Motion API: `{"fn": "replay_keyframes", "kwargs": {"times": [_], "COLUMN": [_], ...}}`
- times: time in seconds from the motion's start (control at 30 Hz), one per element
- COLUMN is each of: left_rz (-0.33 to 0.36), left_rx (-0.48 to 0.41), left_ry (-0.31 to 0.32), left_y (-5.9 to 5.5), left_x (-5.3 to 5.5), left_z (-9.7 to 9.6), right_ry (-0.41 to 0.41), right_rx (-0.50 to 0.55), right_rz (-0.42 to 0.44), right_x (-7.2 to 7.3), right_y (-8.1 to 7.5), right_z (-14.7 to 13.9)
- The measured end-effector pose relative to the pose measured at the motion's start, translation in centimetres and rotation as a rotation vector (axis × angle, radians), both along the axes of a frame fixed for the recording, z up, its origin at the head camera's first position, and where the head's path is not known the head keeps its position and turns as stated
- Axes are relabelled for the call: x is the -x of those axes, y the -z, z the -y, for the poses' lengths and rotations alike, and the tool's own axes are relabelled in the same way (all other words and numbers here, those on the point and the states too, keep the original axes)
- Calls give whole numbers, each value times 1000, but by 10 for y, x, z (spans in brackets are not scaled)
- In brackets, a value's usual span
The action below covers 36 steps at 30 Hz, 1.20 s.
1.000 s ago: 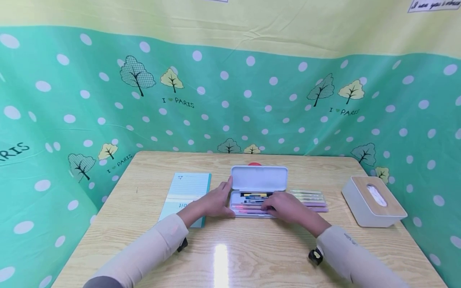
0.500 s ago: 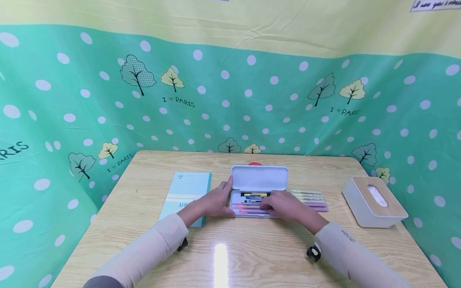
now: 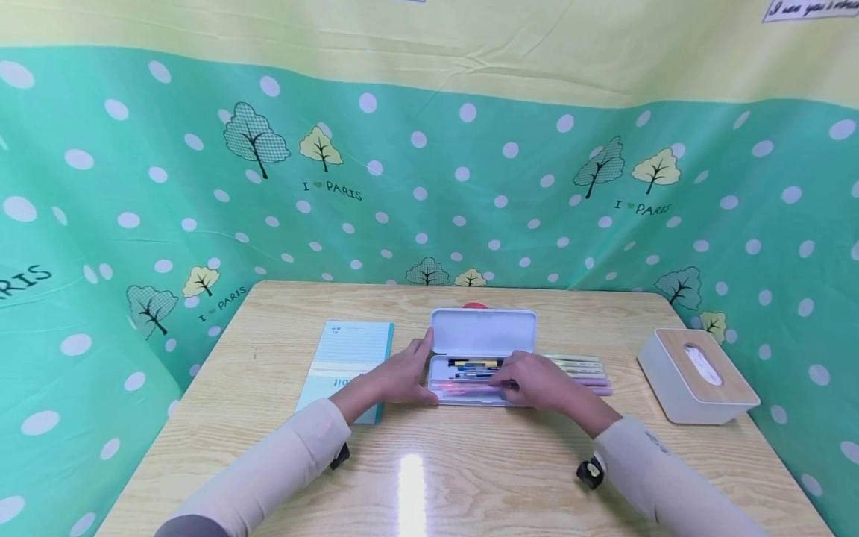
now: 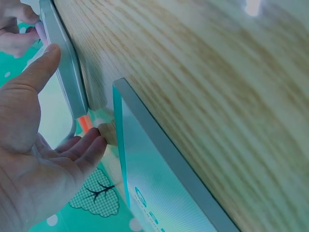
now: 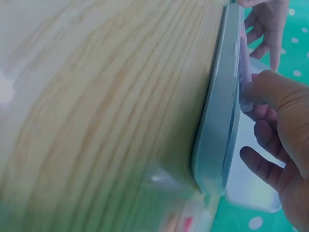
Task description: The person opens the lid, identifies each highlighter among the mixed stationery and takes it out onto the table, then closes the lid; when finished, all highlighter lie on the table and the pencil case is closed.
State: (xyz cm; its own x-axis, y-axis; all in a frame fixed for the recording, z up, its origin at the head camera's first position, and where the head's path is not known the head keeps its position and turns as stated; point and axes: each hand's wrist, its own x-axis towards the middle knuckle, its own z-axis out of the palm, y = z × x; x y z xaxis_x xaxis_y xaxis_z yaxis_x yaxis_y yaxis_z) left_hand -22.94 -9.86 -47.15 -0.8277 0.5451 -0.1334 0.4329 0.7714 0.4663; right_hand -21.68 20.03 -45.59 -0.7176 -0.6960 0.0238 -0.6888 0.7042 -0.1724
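A white pencil case (image 3: pixel 482 332) stands with its lid raised, several pens and pink and purple sticks inside its tray. My left hand (image 3: pixel 403 373) steadies the case's left end, thumb at the front corner and fingers extended behind, as the left wrist view shows. In the right wrist view, the thumb and forefinger of my right hand (image 5: pixel 285 116) pinch the end of a purple pen (image 5: pixel 245 63) along the case's front wall. The head view has the right hand over the tray's right half, covering part of the contents.
Left of the case lies a light-blue notebook (image 3: pixel 349 350), partly under the left forearm. Several yellow and purple pens (image 3: pixel 584 367) lie to the right. Farther right stands a tissue box (image 3: pixel 698 377) with a wooden top. A red object (image 3: pixel 475 305) shows behind the lid.
My right hand has risen slightly and shifted a little to the right over the tray; the purple pen at the front looks blurred now. My left hand and the case have stayed put.
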Motion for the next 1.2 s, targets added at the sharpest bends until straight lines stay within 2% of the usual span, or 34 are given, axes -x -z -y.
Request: {"fn": "replay_keyframes", "kwargs": {"times": [0.13,0.27,0.5,0.7,0.9,1.2], "left_rz": [8,13,11,17,12,8], "left_rx": [12,16,13,5,-1,-4], "left_ry": [-3,-5,-9,-16,-16,-13], "left_y": [0,0,0,0,-1,-2], "left_x": [1,1,1,0,-1,-2], "left_z": [0,-1,-1,-1,-2,-2], "right_ry": [50,88,146,203,260,336], "right_rx": [22,45,95,135,135,132], "right_rz": [32,29,-35,-37,-102,-125], "right_x": [1,1,3,4,6,11], "right_y": [3,3,-2,-8,-12,-16], "right_z": [-11,-24,-48,-71,-97,-130]}}
